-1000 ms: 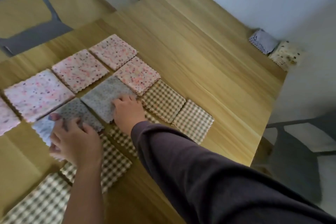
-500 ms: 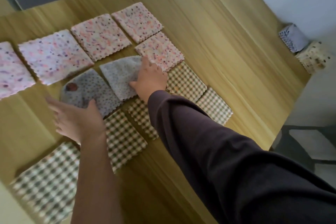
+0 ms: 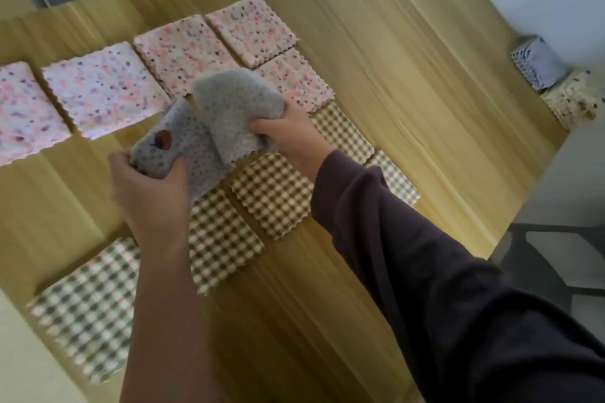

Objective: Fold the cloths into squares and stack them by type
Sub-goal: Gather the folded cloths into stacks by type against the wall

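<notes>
While folded gingham cloths (image 3: 271,193) lie in a row nearest the person, under and just short of the wrists, the left hand (image 3: 147,186) curls its fingers round one corner of a grey dotted cloth (image 3: 183,147) that bears a dark red mark. The right hand (image 3: 288,137), reaching out of a dark sleeve (image 3: 425,255), grips a second grey cloth (image 3: 235,101) by its edge. Both pieces are raised off the bench (image 3: 393,75), and the right-hand one overlaps the top of the left-hand one between the two hands.

Just beyond the hands, folded pink speckled cloths (image 3: 104,85) lie in a row, running away to the left.

Farthest off, well apart to the right and beyond the right hand, a grey stack (image 3: 537,62) stands at the bench's far corner, touching a cream speckled stack (image 3: 573,98).

The two held pieces look roughly square, so no long axis governs the move. What matters is that the matching grey stack lies up and to the right, and the right hand is the nearer. Bringing the two greys together probably comes first.
</notes>
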### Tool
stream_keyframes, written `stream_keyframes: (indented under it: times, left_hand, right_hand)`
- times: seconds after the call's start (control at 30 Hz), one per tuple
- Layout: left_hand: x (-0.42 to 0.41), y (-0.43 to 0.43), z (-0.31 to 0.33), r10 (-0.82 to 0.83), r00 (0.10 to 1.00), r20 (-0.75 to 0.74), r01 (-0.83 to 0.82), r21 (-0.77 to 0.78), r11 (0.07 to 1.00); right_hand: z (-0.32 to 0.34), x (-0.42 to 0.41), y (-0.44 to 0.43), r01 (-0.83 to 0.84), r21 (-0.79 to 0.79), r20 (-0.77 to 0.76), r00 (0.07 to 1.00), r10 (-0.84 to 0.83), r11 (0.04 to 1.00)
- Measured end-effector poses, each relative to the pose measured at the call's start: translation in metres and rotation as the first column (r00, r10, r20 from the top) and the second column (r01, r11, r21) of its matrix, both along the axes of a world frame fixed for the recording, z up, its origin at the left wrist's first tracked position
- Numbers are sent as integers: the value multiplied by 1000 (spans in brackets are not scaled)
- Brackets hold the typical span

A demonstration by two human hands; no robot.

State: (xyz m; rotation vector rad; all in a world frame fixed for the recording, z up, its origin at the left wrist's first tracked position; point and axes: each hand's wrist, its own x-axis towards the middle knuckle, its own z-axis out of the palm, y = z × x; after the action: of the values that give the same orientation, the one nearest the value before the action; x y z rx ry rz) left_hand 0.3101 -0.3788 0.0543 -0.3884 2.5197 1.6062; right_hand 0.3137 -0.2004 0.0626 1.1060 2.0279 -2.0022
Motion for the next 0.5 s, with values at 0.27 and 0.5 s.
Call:
stream_keyframes:
  times: [0.27,0.5]
  left_hand:
    - [43,48,39,-127,942,311,-18,426,905]
    - [140,130,64,-346,848,401,37,606,795]
  right_hand:
    - [42,118,53,125,-501,-273,916,-293,856]
    - [69,250,98,292,-504,-236,859,-455,813]
